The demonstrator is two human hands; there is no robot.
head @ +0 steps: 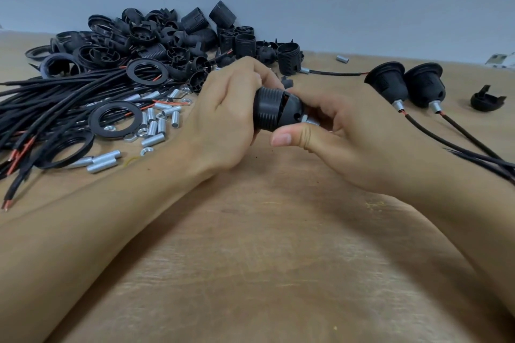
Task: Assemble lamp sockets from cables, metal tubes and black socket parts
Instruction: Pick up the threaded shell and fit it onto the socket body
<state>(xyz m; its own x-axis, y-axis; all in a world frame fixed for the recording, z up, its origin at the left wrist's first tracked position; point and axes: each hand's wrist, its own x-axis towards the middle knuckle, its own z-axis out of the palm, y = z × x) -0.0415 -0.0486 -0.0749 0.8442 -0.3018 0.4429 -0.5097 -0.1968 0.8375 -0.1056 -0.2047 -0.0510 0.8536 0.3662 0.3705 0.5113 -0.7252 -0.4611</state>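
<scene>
I hold a black threaded lamp socket (276, 108) sideways above the middle of the wooden table (278, 245). My left hand (225, 117) grips its ribbed body from the left. My right hand (331, 131) curls round its rounded cap end, thumb underneath; a silver metal tube (309, 120) shows between those fingers. A thin gap with red wire shows between body and cap. A bundle of black cables (55, 103) with red ends lies at the left. Loose metal tubes (156, 125) and black rings (115, 120) lie beside it.
A heap of black socket parts (167, 39) sits at the back against the grey wall. Two finished sockets with cables (407, 83) lie at the right, a loose black cap (486, 100) beyond them. Their cables (459, 142) run toward my right forearm.
</scene>
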